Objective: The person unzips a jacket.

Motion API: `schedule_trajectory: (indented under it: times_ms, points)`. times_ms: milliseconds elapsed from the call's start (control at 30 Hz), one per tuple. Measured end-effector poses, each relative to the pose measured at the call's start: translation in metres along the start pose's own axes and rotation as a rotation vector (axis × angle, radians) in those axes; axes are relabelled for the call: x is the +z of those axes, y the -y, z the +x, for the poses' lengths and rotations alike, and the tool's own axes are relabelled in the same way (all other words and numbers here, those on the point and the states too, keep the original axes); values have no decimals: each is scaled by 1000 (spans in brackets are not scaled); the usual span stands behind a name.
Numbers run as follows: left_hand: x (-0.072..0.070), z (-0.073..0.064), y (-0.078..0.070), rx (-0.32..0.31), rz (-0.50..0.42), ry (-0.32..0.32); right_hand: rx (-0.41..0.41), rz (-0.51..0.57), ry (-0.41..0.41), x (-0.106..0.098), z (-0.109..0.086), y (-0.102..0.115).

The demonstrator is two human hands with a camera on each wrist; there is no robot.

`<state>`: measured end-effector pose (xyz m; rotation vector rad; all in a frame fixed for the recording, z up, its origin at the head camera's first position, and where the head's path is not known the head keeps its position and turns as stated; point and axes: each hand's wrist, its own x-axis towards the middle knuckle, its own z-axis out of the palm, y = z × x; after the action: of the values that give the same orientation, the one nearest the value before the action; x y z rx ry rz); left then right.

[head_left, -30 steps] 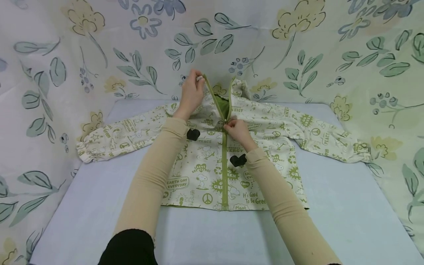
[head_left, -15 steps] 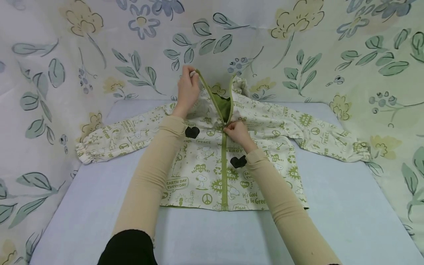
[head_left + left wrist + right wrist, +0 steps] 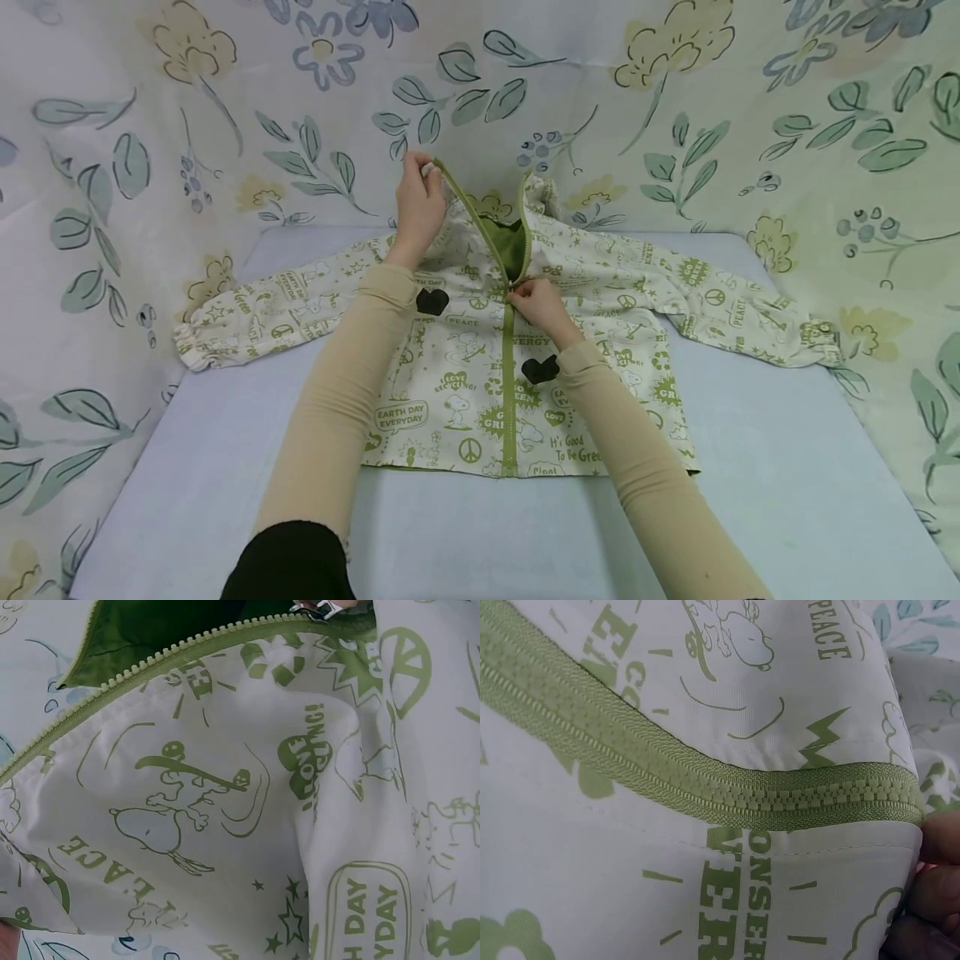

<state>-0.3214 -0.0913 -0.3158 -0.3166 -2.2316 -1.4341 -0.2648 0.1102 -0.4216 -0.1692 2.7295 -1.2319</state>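
Note:
A white jacket [image 3: 465, 375] with green print lies face up, its sleeves spread to both sides. My left hand [image 3: 418, 204] pinches the upper left front edge beside the zipper and holds it raised. At chest height, my right hand [image 3: 542, 307] pinches the front right by the zipper slider [image 3: 321, 609], which looks silver in the left wrist view. Above the slider the zipper teeth part in a V, baring the green lining [image 3: 510, 246]. Below it, the right wrist view has the zipper [image 3: 802, 796] with its teeth meshed. The right fingertips [image 3: 939, 889] appear at that view's edge.
The jacket rests on a table with a pale cloth [image 3: 187, 492]. A flower-printed curtain [image 3: 585, 75] hangs behind and along both sides. A black heart-shaped piece [image 3: 432, 301] sits at the left wrist, another [image 3: 540, 369] at the right.
My left hand has moved left and slightly up with the jacket edge, so the V has widened. The slider and right fingertips sit slightly lower.

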Motion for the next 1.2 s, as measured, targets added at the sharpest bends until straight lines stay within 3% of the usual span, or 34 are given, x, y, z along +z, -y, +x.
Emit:
schedule_trajectory:
  times_ms: [200, 300, 433, 567, 667, 767, 1000, 1200]
  points:
    - [2, -3, 5, -47, -7, 9, 1, 3, -5, 0, -1, 0]
    - [2, -4, 8, -39, 46, 10, 0, 4, -4, 0, -2, 0]
    - [5, -6, 9, 60, 231, -13, -2, 8, -3, -1, -3, 0]
    - [10, -11, 7, 242, 371, 11, -3, 8, -5, 0, -2, 0]
    - [18, -18, 8, 386, 417, 111, -6, 4, -10, 0, -2, 0]
    - [27, -27, 9, 495, 452, 253, -17, -5, -17, 0, -1, 0]
    - [46, -44, 14, 606, 565, 552, -54, -15, -30, 0, 0, -1]
    - [55, -49, 11, 764, 740, 731, -51, 1, -39, 0, 0, -3]
